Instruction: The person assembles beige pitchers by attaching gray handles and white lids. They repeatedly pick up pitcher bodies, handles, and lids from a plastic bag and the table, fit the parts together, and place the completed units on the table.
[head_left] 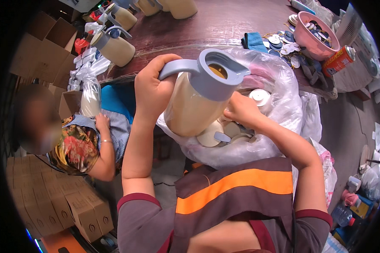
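Observation:
My left hand (pixel 156 84) is closed around the grey-blue handle of a beige vacuum jug (pixel 194 110) and holds it up, tilted, above a plastic-lined bag. The jug's grey-blue collar has a spout, and its open mouth shows a golden-brown inside. Behind the jug, my right hand (pixel 244 110) reaches down into the clear plastic bag (pixel 283 114). Its fingers are curled and partly hidden by the jug; what they grip cannot be made out. Round beige lids (pixel 209 135), one with a grey tab, lie in the bag near a white round lid (pixel 259 97).
More beige jugs (pixel 116 48) stand or lie on the dark red table (pixel 215 25). At right are a pink basin (pixel 302 40) of discs, loose tags (pixel 280 44) and an orange spray can (pixel 338 60). A co-worker (pixel 86 143) sits at left beside stacked cardboard boxes (pixel 59 198).

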Available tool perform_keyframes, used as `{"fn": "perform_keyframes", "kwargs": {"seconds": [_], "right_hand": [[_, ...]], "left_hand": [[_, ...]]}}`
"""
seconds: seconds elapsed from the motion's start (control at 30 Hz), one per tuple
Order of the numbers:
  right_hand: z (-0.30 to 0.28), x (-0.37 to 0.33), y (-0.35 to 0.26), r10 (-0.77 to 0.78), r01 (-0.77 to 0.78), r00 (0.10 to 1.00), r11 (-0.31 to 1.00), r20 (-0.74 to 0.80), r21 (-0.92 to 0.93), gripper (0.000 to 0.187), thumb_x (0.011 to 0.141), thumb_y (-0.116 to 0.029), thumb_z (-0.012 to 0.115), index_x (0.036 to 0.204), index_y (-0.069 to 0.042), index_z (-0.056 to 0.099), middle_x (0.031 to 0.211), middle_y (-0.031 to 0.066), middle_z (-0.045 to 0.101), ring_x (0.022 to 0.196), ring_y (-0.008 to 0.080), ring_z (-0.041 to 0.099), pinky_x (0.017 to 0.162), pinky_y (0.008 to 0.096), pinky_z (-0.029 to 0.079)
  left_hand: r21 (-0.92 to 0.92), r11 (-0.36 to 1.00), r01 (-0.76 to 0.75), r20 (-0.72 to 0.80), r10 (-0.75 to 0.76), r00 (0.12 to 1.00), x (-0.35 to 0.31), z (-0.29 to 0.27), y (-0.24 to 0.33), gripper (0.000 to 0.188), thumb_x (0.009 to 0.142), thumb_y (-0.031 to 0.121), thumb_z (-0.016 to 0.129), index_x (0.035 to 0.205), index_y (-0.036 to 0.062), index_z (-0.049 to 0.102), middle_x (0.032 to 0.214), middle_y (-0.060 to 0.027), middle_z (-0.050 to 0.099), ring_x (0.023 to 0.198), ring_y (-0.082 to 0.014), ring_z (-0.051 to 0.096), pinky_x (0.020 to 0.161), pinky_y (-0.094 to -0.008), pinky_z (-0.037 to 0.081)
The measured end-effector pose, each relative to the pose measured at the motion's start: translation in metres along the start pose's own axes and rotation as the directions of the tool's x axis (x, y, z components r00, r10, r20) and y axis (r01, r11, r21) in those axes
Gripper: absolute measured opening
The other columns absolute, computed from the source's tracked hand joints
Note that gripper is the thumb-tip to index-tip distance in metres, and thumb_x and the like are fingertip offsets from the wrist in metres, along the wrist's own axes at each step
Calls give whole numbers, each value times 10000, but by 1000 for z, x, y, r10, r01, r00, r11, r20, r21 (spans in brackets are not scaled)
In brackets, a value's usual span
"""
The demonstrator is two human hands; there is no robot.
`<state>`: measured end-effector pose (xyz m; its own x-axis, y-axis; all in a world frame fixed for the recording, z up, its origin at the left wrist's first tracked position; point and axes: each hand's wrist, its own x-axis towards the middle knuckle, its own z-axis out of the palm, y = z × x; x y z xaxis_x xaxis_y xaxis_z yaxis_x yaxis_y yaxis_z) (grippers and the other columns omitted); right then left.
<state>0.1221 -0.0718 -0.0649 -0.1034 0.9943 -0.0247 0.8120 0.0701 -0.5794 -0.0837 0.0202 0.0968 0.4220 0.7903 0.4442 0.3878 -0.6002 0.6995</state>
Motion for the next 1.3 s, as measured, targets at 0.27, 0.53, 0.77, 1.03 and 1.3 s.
{"fn": "perform_keyframes", "kwargs": {"seconds": [0.27,0.53,0.77,1.03,1.3], "right_hand": [[-51,-21,21,402,109,843,524,-358,845,447,855,-186,682,1231,13,543,1095,140,626,1013,189,601,869,307,491],[-77,-51,-45,-255,440,664,894,-703,91,557,739,-172,781,1225,-44,540,1241,179,510,1132,340,535,948,398,443],[-76,-53,-52,-349,499,645,866,-680,29,655,671,-336,798,1248,-127,569,1282,197,467,1134,355,507,936,454,411],[-50,-55,-44,-452,613,555,790,-699,-24,715,701,-409,760,1331,-187,505,1238,178,493,1094,335,527,921,413,427],[-64,-35,-21,-28,421,641,849,-767,321,813,798,-553,654,1429,-121,377,1390,220,405,1286,366,409,1071,459,297]], "left_hand": [[216,969,-117,-7,122,993,-19,4,9,283,718,-4,616,981,81,677,845,-124,678,754,-278,673,681,-303,520],[213,928,-304,88,292,952,-20,28,27,288,670,15,619,938,97,686,833,-99,682,716,-280,662,635,-321,519],[-6,932,-363,262,352,898,-17,10,26,308,653,-79,628,942,13,681,845,-97,692,757,-188,675,683,-256,506],[174,866,-469,213,432,876,-11,26,34,211,681,-36,687,877,41,675,750,-68,664,660,-144,627,613,-238,477],[148,875,-461,280,410,868,-30,50,49,391,665,2,748,1041,79,671,840,-57,679,700,-170,646,666,-260,509]]}}
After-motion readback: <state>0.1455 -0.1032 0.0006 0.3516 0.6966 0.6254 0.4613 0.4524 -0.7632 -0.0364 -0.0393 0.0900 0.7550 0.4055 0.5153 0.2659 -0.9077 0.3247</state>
